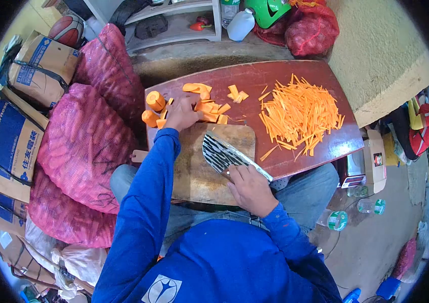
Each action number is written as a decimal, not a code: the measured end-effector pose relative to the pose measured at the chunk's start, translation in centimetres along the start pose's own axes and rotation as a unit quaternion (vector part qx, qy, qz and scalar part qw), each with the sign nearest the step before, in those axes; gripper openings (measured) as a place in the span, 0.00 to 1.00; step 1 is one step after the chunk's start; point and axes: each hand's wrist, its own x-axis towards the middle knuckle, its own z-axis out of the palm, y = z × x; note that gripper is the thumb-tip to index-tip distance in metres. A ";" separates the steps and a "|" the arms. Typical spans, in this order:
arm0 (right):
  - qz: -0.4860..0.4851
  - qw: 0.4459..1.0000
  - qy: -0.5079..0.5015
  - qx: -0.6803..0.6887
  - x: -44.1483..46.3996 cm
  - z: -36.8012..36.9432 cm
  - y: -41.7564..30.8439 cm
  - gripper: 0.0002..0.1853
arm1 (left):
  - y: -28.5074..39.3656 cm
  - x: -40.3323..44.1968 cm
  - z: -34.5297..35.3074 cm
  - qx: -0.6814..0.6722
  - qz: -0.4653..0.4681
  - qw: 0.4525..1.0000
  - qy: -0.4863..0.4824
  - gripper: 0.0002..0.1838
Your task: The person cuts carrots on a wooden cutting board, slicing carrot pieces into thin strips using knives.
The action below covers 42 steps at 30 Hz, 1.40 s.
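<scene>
My left hand [182, 115] reaches over the board's far edge among carrot chunks [207, 110]; its fingertips are at the pieces, and whether they grip one is hidden. Around the handle of a large knife [229, 154] with a black-and-silver patterned blade, my right hand [253, 191] is closed. The blade rests over the wooden cutting board [199, 177]. Thick carrot pieces [155, 101] stand left of my left hand. A few small carrot slices [236, 94] lie beyond the board. To the right is a heap of carrot sticks [300, 113].
The red table [341, 136] spans in front of me. Pink mesh sacks [80, 146] and cardboard boxes [12, 141] crowd the left side. A wooden shelf [174, 30] stands behind the table. Plastic bottles [337, 220] lie on the floor at right.
</scene>
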 end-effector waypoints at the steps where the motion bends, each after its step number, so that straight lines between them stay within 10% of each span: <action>1: 0.001 1.000 0.001 -0.001 0.0 -0.1 0.0 0.28 | 0.1 0.3 -0.1 -0.058 -0.016 0.998 -0.005 0.21; 23: -0.006 1.000 0.019 -0.010 0.3 -0.1 -0.2 0.27 | -2.2 -1.4 0.1 -0.453 -0.092 0.885 0.056 0.04; 42: 0.014 1.000 0.013 -0.011 0.3 -0.1 -0.3 0.28 | -1.5 -5.5 -0.5 -0.320 0.002 0.942 0.097 0.15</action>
